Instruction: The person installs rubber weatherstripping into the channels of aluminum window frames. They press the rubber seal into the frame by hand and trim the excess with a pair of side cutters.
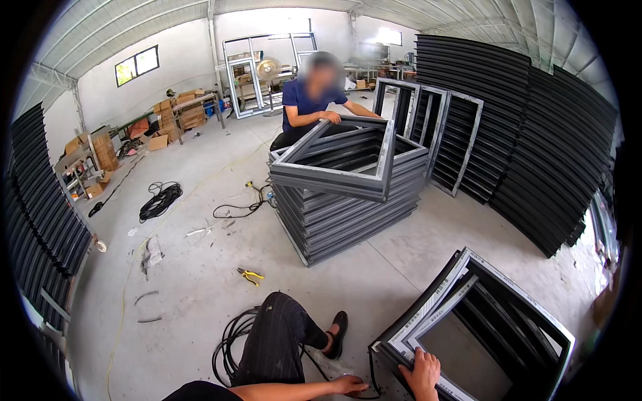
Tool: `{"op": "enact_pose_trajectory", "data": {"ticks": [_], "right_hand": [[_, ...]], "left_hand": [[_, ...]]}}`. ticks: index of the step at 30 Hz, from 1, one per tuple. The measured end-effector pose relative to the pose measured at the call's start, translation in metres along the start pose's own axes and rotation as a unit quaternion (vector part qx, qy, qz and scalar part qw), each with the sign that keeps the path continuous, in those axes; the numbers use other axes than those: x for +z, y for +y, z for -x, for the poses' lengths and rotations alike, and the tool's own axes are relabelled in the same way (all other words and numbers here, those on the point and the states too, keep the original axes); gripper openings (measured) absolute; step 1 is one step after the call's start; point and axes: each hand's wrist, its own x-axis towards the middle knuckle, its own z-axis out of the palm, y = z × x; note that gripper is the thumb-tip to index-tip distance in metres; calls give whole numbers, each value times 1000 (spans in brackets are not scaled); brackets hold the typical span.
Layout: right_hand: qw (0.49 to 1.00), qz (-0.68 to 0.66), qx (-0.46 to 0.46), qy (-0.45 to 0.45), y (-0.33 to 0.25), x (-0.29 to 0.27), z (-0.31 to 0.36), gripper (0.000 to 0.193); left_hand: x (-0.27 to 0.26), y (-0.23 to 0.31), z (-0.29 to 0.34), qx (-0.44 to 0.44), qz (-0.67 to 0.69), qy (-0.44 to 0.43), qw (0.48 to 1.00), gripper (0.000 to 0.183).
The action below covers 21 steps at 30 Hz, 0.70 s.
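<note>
We see our right hand (pixel 421 374) laid flat with its fingers spread over the near rail of the grey window frame (pixel 481 321) at the lower right; it presses on the pale rail rather than closing around it. Our left hand (pixel 349 385) sits just beside it, low by the frame's near corner, fingers curled around a thin black cable (pixel 231 337) that coils on the floor (pixel 200 281) behind our leg.

The frame lies tilted on top of other dark frames at our right. Yellow-handled pliers (pixel 250 275) lie on the floor, well apart from our hands.

Across from us, a second person in a blue shirt leans over a tall stack of frames (pixel 344 200), with 1 hand (pixel 330 117) on the top frame, which lies skewed on the pile. More frames (pixel 435 134) stand upright against the black panels behind. Cardboard boxes (pixel 177 117) sit on the tables along the far wall; we cannot tell what they contain.
</note>
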Motion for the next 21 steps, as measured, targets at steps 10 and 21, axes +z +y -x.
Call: {"op": "enact_pose_trajectory", "data": {"ticks": [10, 21], "right_hand": [[995, -35, -6, 91, -19, -26, 27, 48], [972, -228, 19, -57, -15, -16, 67, 30]], "left_hand": [[-2, 82, -8, 105, 72, 173, 977, 47], [52, 100, 42, -125, 308, -117, 936, 30]]}}
